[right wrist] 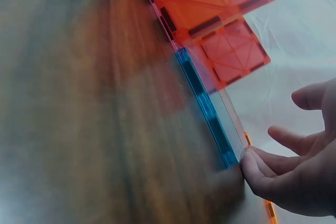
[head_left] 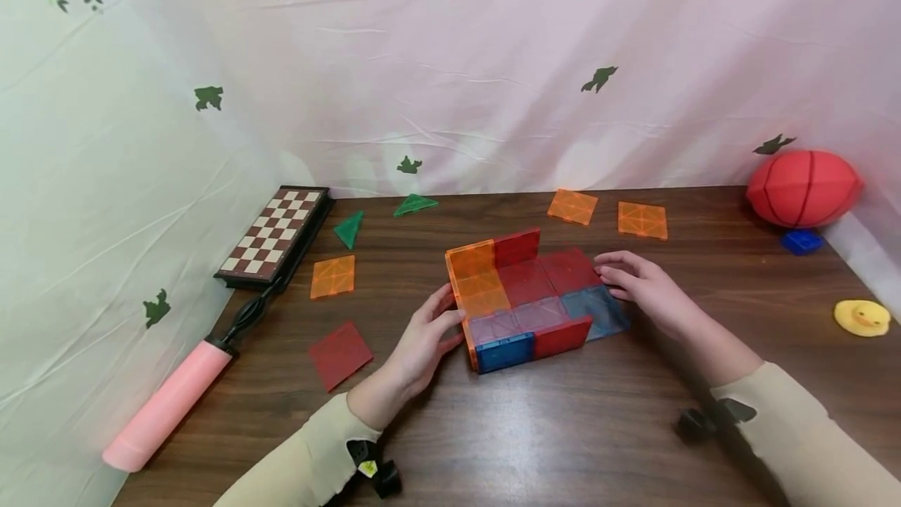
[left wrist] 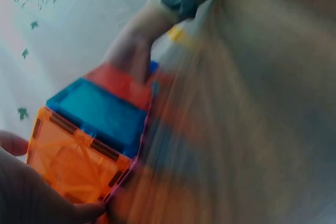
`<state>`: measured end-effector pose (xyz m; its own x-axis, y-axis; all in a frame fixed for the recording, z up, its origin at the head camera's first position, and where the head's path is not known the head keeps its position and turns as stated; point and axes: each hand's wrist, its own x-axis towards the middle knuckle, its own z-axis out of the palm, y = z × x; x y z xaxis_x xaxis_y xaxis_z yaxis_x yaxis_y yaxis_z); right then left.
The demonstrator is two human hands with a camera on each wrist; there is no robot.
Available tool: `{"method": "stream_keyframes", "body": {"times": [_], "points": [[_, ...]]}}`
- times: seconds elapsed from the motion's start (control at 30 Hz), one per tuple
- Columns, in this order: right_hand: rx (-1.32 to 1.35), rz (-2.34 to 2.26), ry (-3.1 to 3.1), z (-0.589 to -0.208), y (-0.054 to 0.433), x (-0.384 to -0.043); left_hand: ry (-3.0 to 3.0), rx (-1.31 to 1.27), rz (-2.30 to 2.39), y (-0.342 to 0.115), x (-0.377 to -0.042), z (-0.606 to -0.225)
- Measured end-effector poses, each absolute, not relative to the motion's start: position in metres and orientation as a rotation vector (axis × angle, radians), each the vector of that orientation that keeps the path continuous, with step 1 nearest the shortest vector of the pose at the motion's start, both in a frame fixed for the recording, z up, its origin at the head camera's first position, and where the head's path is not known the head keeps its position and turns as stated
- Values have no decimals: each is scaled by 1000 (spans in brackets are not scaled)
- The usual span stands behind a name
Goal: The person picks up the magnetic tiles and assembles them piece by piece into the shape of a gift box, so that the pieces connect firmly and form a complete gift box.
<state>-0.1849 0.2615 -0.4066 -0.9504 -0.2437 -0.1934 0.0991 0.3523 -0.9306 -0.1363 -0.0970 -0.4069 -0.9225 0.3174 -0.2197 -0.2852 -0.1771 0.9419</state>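
A structure of translucent magnetic tiles (head_left: 528,280) stands on the table, with flat red, purple and blue squares as its floor and upright tiles along its sides. At its left end my left hand (head_left: 424,335) holds the upright orange tile (left wrist: 73,161), thumb and fingers at opposite edges of it. Beside the right end is my right hand (head_left: 651,288), its fingertips touching the edge of the flat blue tile (right wrist: 207,108) while the other fingers stay spread. The near side has upright blue (head_left: 505,353) and red (head_left: 563,337) tiles.
Loose orange tiles (head_left: 573,206), green triangles (head_left: 415,204) and a red square (head_left: 341,356) lie around. At left are a chessboard (head_left: 271,233) and a pink hand pump (head_left: 172,405). On the right sit a red ball (head_left: 802,188), a blue piece (head_left: 801,241) and a yellow duck (head_left: 862,318).
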Motion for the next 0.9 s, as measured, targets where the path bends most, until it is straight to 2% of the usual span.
{"method": "stream_keyframes", "body": {"times": [0.33, 0.6, 0.9], "points": [[-151, -1588, 2351, -403, 267, -150, 1718, 128, 2018, -117, -167, -408], [-169, -1420, 2520, -402, 262, -139, 1742, 186, 1955, -118, -168, -407], [-84, -1655, 2368, -406, 261, -136, 1745, 214, 1946, -119, -168, -407]]}}
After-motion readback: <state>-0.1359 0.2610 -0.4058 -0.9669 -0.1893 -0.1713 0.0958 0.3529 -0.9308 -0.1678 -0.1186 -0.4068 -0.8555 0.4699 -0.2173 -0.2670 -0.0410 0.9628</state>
